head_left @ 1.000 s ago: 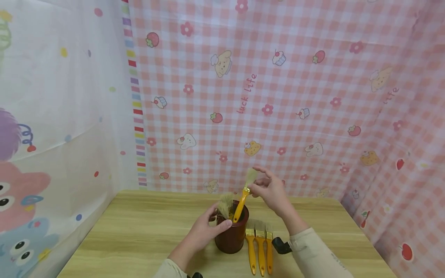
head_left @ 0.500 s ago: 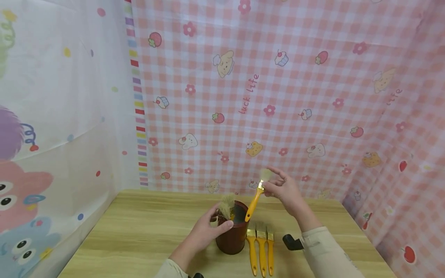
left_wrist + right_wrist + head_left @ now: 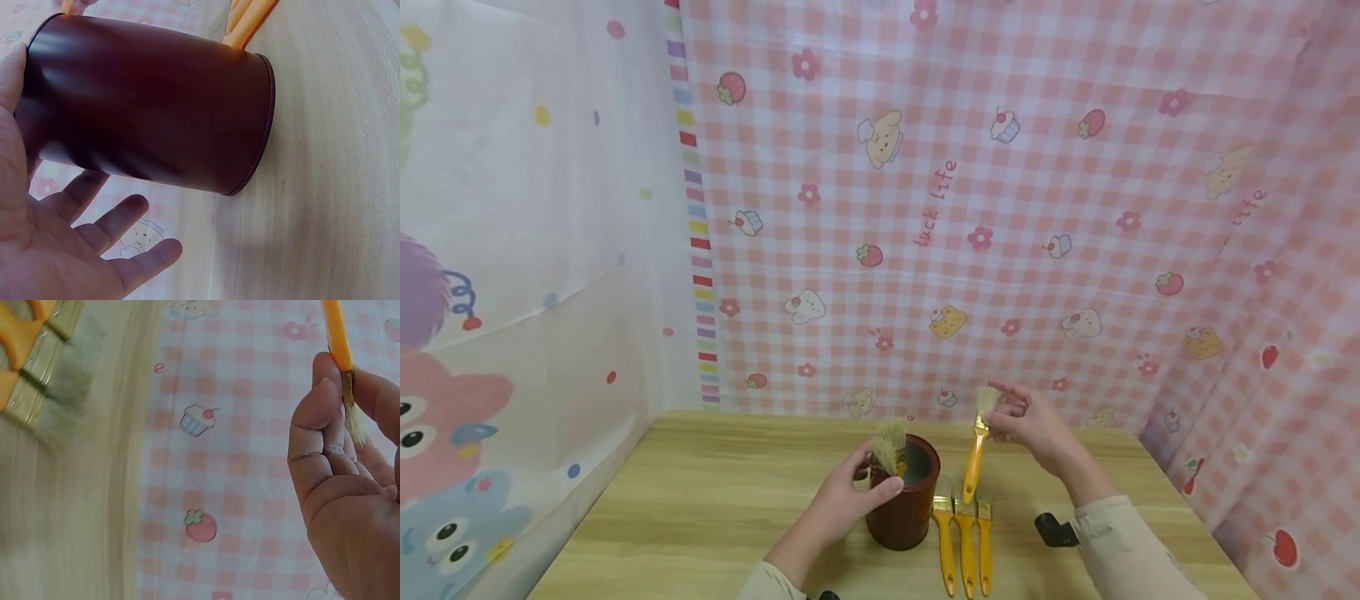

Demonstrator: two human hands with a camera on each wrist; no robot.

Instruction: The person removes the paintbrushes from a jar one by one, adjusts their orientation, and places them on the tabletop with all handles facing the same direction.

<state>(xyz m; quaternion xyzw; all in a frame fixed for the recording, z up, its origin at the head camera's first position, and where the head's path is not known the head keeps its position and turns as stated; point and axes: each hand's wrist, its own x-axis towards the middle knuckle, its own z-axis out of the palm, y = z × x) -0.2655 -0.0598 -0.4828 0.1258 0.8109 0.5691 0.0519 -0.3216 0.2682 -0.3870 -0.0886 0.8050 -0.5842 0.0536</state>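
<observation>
My right hand (image 3: 1028, 427) pinches a paintbrush (image 3: 975, 458) near its metal ferrule, bristles up and yellow handle hanging down. In the right wrist view, thumb and fingertips meet on that brush (image 3: 337, 337). My left hand (image 3: 842, 498) holds the rim of a dark red-brown cylindrical pot (image 3: 900, 517), thumb at the near side. Its other fingers (image 3: 150, 262) spread loose beside the pot in the left wrist view. Pale bristles of a brush or brushes (image 3: 889, 446) stick out of the pot; how many is unclear.
Three yellow-handled paintbrushes (image 3: 966, 546) lie side by side on the wooden table (image 3: 700, 508), just right of the pot, bristles away from me. A pink checked cloth (image 3: 820, 250) hangs behind the table. A black device (image 3: 1056, 530) sits by the right sleeve.
The right hand has drawn the paintbrush out of the pot and carried it rightward, then lower, above the three brushes. The left hand and the pot have stayed in place.
</observation>
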